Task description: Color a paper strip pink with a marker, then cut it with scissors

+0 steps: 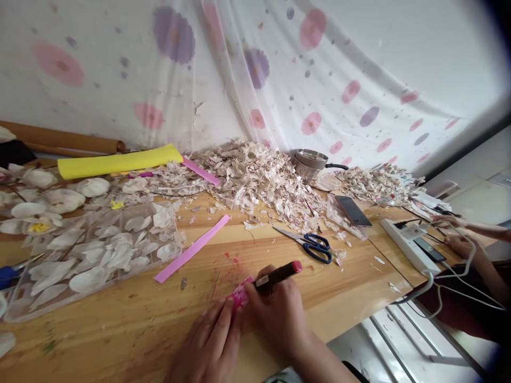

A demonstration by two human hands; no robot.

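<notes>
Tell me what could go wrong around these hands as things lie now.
1. The marker in the right hand might stray onto the left hand, whose fingers press close by on the small pink piece.
2. Wet ink, if any, could smear onto the wooden table, which already bears red stains there.
3. The scissors lie just beyond the right hand; a careless reach could brush the bare blades.

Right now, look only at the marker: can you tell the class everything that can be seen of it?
The marker has a black barrel, plastic by its look, with a red end and pale print on its side. The right hand holds it aslant above the wooden table, red end raised toward the picture's right. Its other end slopes down toward the pink piece; the hand hides the tip, so whether they touch cannot be told.
</notes>
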